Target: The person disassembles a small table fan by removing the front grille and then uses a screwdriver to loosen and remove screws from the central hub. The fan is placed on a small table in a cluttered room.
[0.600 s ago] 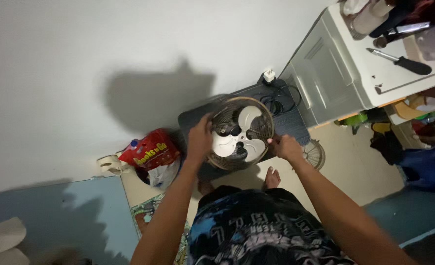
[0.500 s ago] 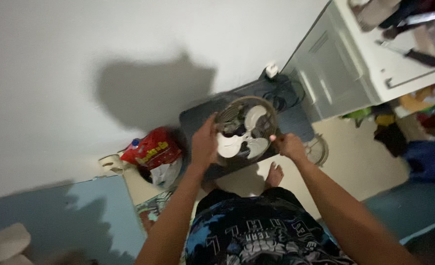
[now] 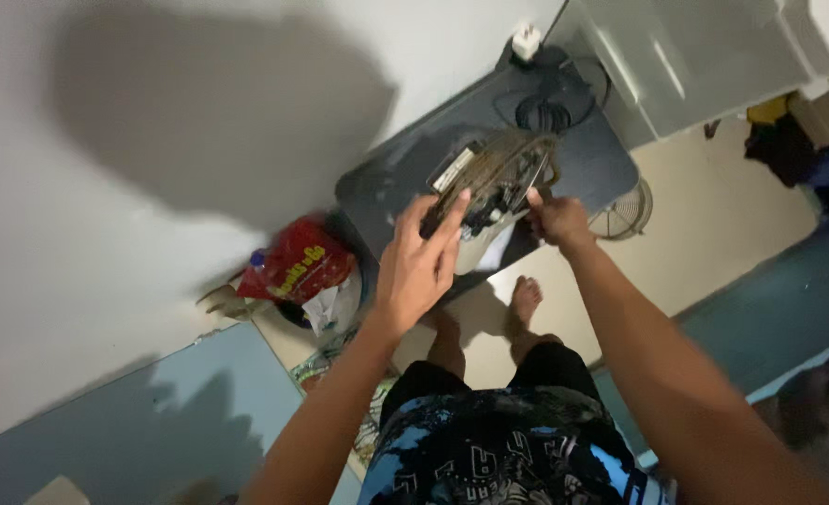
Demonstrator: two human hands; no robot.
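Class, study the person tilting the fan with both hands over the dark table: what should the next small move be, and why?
Probably lower the fan flat onto the dark table. It is tilted on edge and blurred; the left hand lies open against its near rim, and only the right hand seems to grip it, so the hold looks loose. A coiled cord lies just behind.
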